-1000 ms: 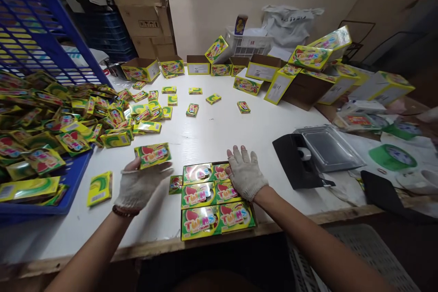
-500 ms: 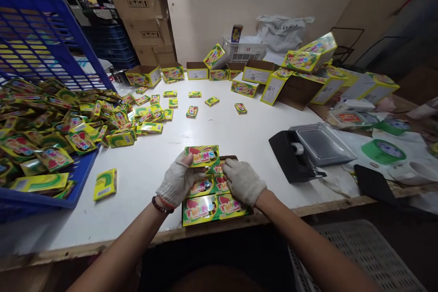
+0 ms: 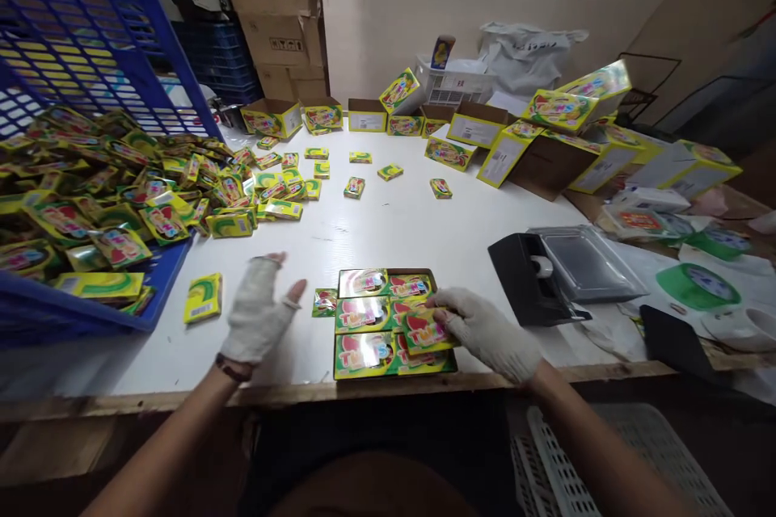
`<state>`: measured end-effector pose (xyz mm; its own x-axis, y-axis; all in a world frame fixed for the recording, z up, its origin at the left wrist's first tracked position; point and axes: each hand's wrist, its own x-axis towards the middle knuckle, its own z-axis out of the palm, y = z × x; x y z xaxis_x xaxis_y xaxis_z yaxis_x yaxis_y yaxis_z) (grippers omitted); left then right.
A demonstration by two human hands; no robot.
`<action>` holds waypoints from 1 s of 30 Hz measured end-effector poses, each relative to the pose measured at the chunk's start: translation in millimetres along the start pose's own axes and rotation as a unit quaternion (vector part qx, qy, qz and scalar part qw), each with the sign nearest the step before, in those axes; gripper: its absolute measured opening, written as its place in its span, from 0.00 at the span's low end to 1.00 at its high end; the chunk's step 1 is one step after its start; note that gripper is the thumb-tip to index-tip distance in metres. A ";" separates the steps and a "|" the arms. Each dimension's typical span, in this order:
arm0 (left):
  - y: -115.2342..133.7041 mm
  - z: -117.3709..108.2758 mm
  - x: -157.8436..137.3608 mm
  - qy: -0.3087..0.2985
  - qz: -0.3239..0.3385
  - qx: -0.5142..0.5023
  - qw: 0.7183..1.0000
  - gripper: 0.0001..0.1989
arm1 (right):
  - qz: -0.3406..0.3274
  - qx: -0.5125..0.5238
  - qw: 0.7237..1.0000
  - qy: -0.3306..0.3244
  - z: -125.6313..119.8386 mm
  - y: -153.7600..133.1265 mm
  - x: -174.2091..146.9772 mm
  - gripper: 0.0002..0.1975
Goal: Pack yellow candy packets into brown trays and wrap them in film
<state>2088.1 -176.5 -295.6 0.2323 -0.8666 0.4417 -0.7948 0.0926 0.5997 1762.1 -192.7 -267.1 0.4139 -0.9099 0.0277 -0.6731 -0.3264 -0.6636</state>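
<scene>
Widest lane: bare middle of counter [image 3: 394, 230], between open box [image 3: 411, 270] and scattered packs [image 3: 390, 172]. Beyond those, row of cartons [image 3: 367, 116] blocks the back. Right: tape dispenser [image 3: 514, 279] stands in the way. Left: blue crate [image 3: 162, 291] and loose pile [image 3: 280, 210] wall off the side; lone pack [image 3: 203, 298] sits between crate and left hand [image 3: 255, 315]. Small packet [image 3: 324, 302] lies between left hand and box. Right hand [image 3: 491, 331], pinching held pack [image 3: 421, 331], covers box's right side.

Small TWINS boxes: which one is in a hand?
The small box gripped by the right hand, overlapping the right-hand column in the tray; the others sit in rows or lie loose, unheld.
</scene>
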 end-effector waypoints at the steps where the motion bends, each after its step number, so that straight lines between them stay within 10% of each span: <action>1: -24.1 -10.3 3.1 0.029 -0.029 0.092 0.995 0.30 | -0.010 -0.020 1.000 0.008 7.4 5.5 -3.6 0.13; 5: -88.4 -43.2 -5.8 0.040 -0.217 0.289 0.931 0.33 | -0.049 -0.046 0.993 0.100 49.2 22.3 -15.5 0.15; 12: -101.2 -41.6 -5.2 0.029 -0.300 0.113 0.947 0.25 | -0.090 -0.205 0.959 0.175 86.5 37.7 -31.2 0.14; 17: -28.7 -18.1 1.8 -0.058 -0.239 -0.160 0.956 0.25 | -0.101 -0.148 0.945 0.273 72.6 13.8 -23.1 0.13; 19: 22.4 -2.5 -10.2 -0.151 -0.163 -0.416 0.882 0.27 | -0.078 -0.038 0.961 0.264 63.1 -6.5 -13.1 0.19; 21: 68.7 15.7 -23.6 -0.244 -0.104 -0.466 0.844 0.23 | -0.032 0.099 0.981 0.163 50.9 -26.8 -2.3 0.22; 25: 90.1 29.1 -24.8 -0.311 0.017 -0.307 0.899 0.19 | 0.014 0.220 0.973 0.065 16.7 -41.3 16.6 0.24; 28: 36.8 -2.6 10.3 -0.216 0.041 -0.049 0.974 0.15 | 0.001 0.170 0.984 0.046 -9.0 -25.7 30.0 0.24; 30: -9.6 -35.3 45.7 -0.178 0.037 0.181 0.966 0.12 | 0.015 0.124 0.992 -0.020 -17.4 -11.9 39.5 0.24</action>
<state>2126.1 -199.6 -257.6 0.0106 -0.9841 0.1775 -0.9611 0.0389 0.2734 1775.9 -229.2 -245.1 0.4239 -0.9054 -0.0208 -0.5155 -0.2224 -0.8275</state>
